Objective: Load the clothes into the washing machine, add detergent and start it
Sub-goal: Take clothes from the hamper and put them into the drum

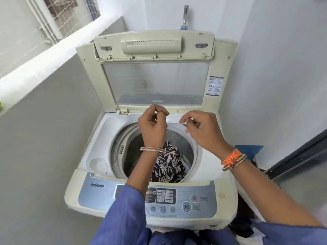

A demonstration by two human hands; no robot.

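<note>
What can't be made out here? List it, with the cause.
- Head view: most of the drum floor, hidden by the left hand and its forearm.
- What either grip pinches, right hand included: too small.
- Control panel display: covered by the blue sleeve.

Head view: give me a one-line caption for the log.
Both hands, left hand and right hand, raised with curled fingers over the open washing machine, a leaf-print garment in its drum.
</note>
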